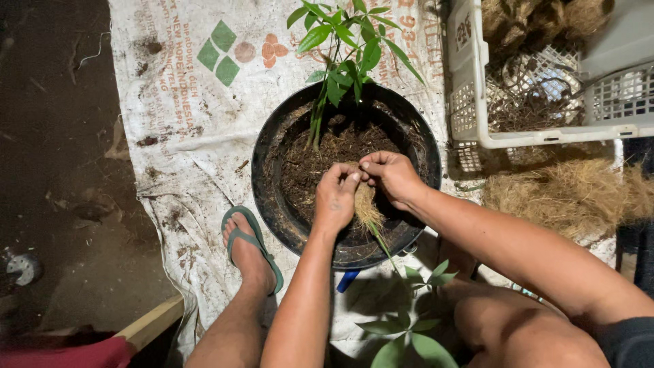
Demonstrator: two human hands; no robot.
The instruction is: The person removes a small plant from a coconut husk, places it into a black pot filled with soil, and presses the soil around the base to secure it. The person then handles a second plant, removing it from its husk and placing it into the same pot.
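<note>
Left to right: a foot in a green sandal [251, 247] rests on the printed sack [184, 102]; the left hand [335, 197] and right hand [393, 176], fingers pinched closed on a seedling's fibrous root ball [366, 208], work over the black pot [272, 197]. Best practice: tease roots gently, supporting the stem. A white crate [470, 75] of fibre stands right.

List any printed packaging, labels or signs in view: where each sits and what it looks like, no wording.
Printed sack: spread flat on the ground under the black pot, white woven plastic, soiled, with green diamond marks, orange motifs and lines of orange lettering.
Label on white crate: small dark marking on the crate's left wall, upper right of view, too small to make out.
No screens or signs in view.
</note>
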